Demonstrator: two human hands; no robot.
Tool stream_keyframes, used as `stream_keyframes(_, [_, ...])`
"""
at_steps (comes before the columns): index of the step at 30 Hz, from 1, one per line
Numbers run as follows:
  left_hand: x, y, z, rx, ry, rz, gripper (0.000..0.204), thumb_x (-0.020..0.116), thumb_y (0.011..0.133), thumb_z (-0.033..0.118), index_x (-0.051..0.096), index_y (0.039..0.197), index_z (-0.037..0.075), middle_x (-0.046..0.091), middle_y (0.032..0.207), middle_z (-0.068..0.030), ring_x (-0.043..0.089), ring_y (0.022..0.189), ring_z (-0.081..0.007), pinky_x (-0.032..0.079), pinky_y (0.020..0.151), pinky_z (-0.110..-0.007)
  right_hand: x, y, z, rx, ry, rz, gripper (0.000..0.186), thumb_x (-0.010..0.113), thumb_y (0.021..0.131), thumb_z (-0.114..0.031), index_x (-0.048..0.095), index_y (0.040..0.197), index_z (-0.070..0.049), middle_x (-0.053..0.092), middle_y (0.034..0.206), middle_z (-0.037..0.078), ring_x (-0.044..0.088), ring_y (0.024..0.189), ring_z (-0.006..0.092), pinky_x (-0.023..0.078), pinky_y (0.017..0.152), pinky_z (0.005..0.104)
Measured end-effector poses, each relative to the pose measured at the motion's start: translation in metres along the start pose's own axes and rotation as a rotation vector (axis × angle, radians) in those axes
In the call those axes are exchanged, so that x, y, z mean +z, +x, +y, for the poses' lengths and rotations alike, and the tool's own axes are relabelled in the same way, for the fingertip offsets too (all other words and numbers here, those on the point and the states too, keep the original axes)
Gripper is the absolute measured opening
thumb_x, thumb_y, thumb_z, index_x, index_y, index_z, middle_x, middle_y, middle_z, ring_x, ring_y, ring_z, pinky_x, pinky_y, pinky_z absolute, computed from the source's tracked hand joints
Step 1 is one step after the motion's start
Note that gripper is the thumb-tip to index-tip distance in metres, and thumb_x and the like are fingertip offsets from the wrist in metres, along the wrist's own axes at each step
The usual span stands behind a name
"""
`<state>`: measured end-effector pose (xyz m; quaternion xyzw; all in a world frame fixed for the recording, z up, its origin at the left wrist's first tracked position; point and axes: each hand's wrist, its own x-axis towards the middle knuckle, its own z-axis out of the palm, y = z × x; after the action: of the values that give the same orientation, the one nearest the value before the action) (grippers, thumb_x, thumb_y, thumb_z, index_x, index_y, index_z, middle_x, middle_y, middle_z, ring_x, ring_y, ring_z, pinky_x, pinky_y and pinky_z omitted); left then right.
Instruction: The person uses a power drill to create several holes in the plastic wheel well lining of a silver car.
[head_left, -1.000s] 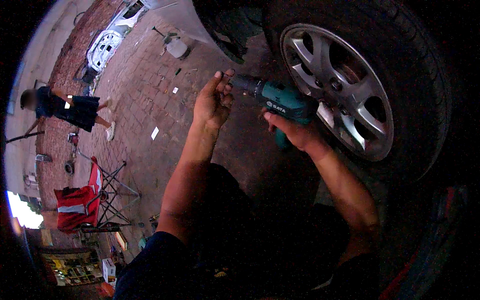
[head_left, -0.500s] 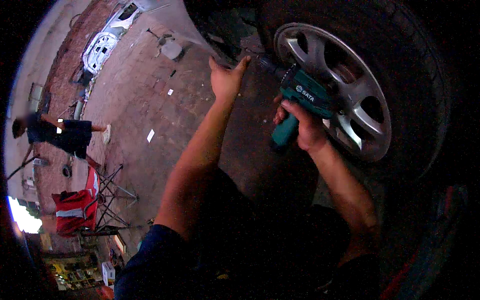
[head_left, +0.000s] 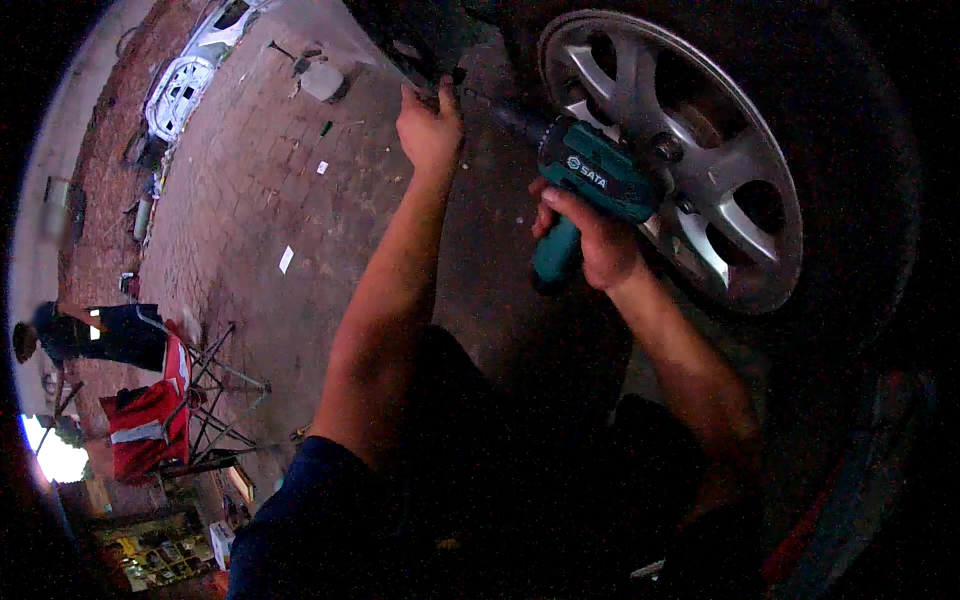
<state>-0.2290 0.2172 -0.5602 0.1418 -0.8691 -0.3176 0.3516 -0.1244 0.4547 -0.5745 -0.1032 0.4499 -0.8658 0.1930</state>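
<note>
Driver [head_left: 590, 185] gripped in right hand [head_left: 595, 240], fingers wrapped tight round the handle, nose aimed into the dark gap under the car body [head_left: 320, 25], just left of the wheel [head_left: 690, 160]. Left hand [head_left: 430, 125] up at that same edge, fingers curled on something there; what exactly, cannot tell. Bit tip hidden in shadow, so no telling whether seated on a fastener. Seemingly early: positioned, driving apparently not begun. Wheel on the car, untouched.
</note>
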Motion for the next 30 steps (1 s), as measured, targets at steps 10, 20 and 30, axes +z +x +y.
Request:
stream_keyframes(10, [-0.022, 0.028, 0.045, 0.050, -0.054, 0.377, 0.107, 0.080, 0.078, 0.054, 0.034, 0.146, -0.014, 0.047, 0.142, -0.0342, 0.047, 0.132, -0.0463, 0.036, 0.112, -0.046, 0.010, 0.000, -0.002, -0.101, 0.021, 0.000, 0.026, 0.065, 0.091, -0.023, 0.064, 0.107, -0.003, 0.059, 0.075, 0.004, 0.061, 0.074, 0.0168, 0.052, 0.073, 0.0341])
stream_keyframes(20, [-0.026, 0.037, 0.018, 0.277, -0.098, 0.316, 0.074, 0.072, 0.092, 0.035, 0.045, 0.134, -0.019, 0.066, 0.103, -0.0301, 0.064, 0.096, -0.0419, 0.049, 0.087, -0.043, 0.008, 0.005, 0.009, -0.054, 0.044, 0.020, 0.027, 0.066, 0.090, -0.023, 0.065, 0.108, -0.003, 0.061, 0.076, 0.005, 0.062, 0.074, 0.0170, 0.052, 0.074, 0.0347])
stream_keyframes(30, [-0.069, 0.038, 0.011, 0.269, -0.069, 0.054, 0.052, 0.077, 0.088, 0.033, 0.060, 0.112, -0.010, 0.058, 0.065, -0.0092, 0.050, 0.058, -0.0182, 0.042, 0.056, -0.033, 0.017, -0.004, -0.001, -0.102, -0.007, 0.017, 0.025, 0.066, 0.091, -0.023, 0.067, 0.105, -0.003, 0.062, 0.075, 0.004, 0.063, 0.071, 0.0169, 0.052, 0.069, 0.0329])
